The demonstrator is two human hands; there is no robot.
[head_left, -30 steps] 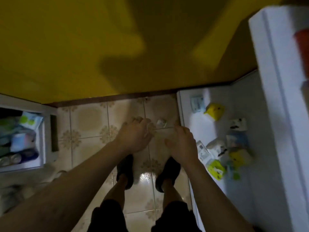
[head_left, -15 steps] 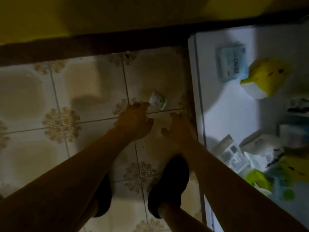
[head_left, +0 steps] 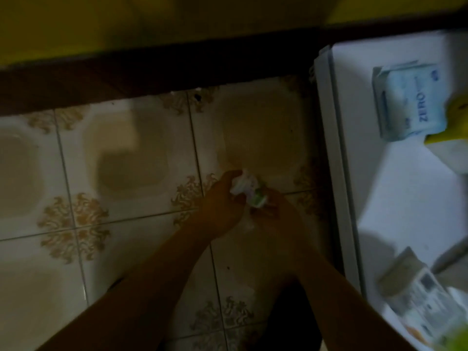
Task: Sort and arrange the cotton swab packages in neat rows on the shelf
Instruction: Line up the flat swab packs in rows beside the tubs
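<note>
**Tiled floor, one small package between two hands**

Pale floor tiles point(head_left: 126, 160) with brown scroll corners run up to a dark skirting point(head_left: 152, 72) under a yellow wall point(head_left: 177, 21), all in dim light. Low over the tiles, just left of the white shelf point(head_left: 395, 198), sits the small package point(head_left: 249, 190). It is a crumpled white wrapper with a green patch at its lower right end, and any print on it is too blurred to read.

The left hand point(head_left: 220, 201) grips it, thumb and fingers curled round its upper left end. The right hand point(head_left: 276, 216) meets the package at the green end. Shadow and blur hide its fingers, so I cannot tell whether it holds the package or only touches it. Nor can I tell whether the package rests on the tile or is just clear of it.

On the shelf a blue and white pack point(head_left: 410, 105) marked ZERO lies flat near the back. A yellow pack point(head_left: 453, 122) overlaps its right corner and is cut off by the frame edge. Nearer, at the lower right, a pack with a printed label point(head_left: 420, 295) is smeared by motion.
</note>
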